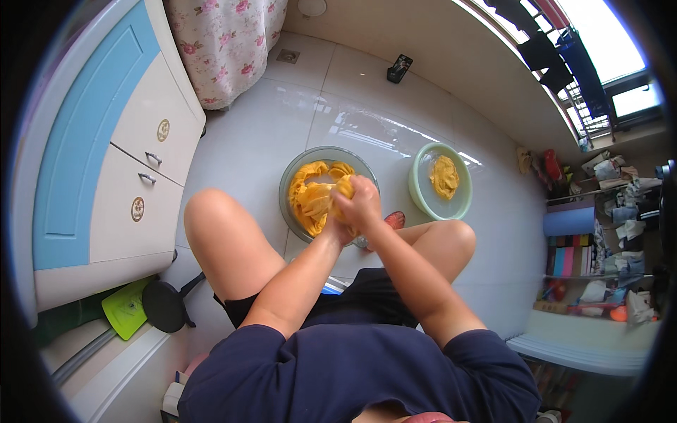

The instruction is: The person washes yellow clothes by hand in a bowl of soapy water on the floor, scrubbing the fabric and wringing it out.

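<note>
A wet yellow cloth lies in a round basin on the floor between my knees, and part of it is lifted at the basin's right side. My right hand grips this bunched part from above. Below it, my left hand is also on the bunch, its fingers mostly hidden behind the cloth and my right hand. The bunched cloth is slightly blurred. To the right stands a pale green basin holding another crumpled yellow cloth in what looks like water.
A phone leans near the wall. A floor drain lies beside a floral curtain. On the left are a white and blue cabinet and a green dustpan; on the right, a crowded shelf. A red shoe shows between the basins.
</note>
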